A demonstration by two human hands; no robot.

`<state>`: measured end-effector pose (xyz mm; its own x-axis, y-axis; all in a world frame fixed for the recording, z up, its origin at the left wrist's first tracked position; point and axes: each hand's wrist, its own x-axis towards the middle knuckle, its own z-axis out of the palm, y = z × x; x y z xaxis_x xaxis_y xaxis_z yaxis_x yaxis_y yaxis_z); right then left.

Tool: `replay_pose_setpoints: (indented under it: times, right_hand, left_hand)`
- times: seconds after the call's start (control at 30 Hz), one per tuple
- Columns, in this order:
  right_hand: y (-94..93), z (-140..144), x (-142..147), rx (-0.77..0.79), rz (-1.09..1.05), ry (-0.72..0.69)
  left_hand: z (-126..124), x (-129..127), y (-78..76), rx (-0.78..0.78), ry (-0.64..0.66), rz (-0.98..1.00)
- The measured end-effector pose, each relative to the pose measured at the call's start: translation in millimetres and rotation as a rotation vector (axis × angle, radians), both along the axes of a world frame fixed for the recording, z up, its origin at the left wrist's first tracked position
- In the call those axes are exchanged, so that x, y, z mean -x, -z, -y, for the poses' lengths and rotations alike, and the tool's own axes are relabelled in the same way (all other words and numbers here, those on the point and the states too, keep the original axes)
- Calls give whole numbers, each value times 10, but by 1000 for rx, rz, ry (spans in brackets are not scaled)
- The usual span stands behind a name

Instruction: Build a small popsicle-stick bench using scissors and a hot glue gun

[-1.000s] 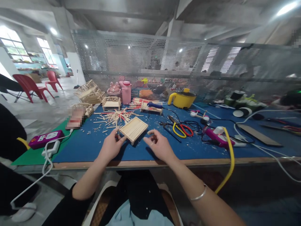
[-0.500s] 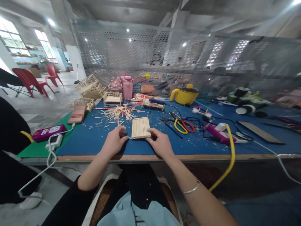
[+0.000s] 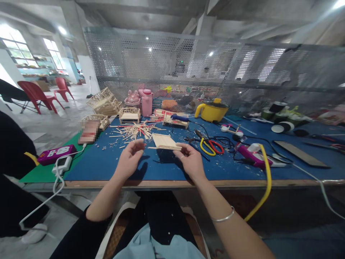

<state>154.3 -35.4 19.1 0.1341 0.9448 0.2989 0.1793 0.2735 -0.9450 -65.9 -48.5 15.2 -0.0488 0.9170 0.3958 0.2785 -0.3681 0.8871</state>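
Stick panel [image 3: 164, 141] is pinched at its right near corner by our right hand [image 3: 191, 160], tilted, raised over the blue mat [image 3: 102, 169]. Thin stick [image 3: 152, 148] along its near edge juts out left. Our left hand [image 3: 130, 156] sits just beside that end, thumb and fingers parted, nothing in its grasp. Behind and left of the panel we have the loose stick pile [image 3: 136, 131], then a small wooden bed [image 3: 129, 115]. Right of the panel: pliers [image 3: 206, 146], yellow and red handles. Farther back we see a pink bottle [image 3: 147, 103] and yellow pot [image 3: 214, 113].
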Motion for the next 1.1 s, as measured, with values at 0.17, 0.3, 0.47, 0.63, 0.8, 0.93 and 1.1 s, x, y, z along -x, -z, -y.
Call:
replay_pose_setpoints:
  times: [0.17, 0.3, 0.47, 0.63, 0.8, 0.93, 1.1]
  right_hand:
    - [-150, 79, -17, 278, -377, -182]
    - [-172, 210, 25, 503, -533, -366]
    - [-133, 237, 44, 491, -462, -431]
    - [-280, -24, -153, 351, -181, -348]
    - [-613, -360, -274, 90, 51, -176]
    - [-784, -500, -162, -101, 336, -331]
    - [-710, -447, -120, -174, 58, -67]
  left_hand:
    - [-30, -134, -187, -376, -226, -491]
    - [-44, -267, -590, -496, -149, -869]
    - [-113, -276, -967, -211, 115, -1049]
    - [-308, -164, -986, 6, 291, -820]
    - [-477, -105, -837, 340, 512, -457]
    - [-485, -160, -650, 501, 685, -157]
    - [-479, -246, -463, 635, 599, 375]
